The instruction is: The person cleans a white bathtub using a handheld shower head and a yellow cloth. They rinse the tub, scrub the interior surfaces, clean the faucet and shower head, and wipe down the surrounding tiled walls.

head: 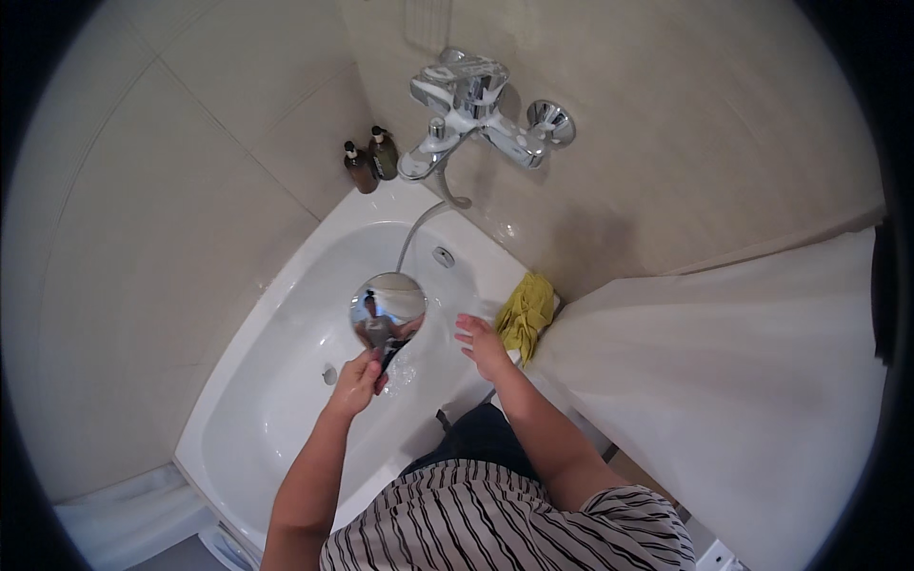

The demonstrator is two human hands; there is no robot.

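My left hand (358, 383) grips the handle of a round chrome hand shower (389, 307) above the bathtub (243, 421). Its mirror-like back faces up and reflects a person. Water droplets show in the tub beneath it. A flexible shower hose (421, 218) runs from the wall-mounted bath mixer tap (475, 96) down to the far side of the shower head. White foam clings to the chrome of the tap. My right hand (483, 346) hovers over the tub's right side with fingers apart, holding nothing. Just beyond it lies a crumpled yellow cloth (527, 314) on the tub's corner.
Two pump bottles, one brown (360, 170) and one dark green (384, 153), stand on the tub's far corner ledge. A chrome overflow fitting (443, 257) and a drain (329, 375) sit in the tub. A white shower curtain (714, 357) hangs at the right. Tiled walls (200, 178) border the tub.
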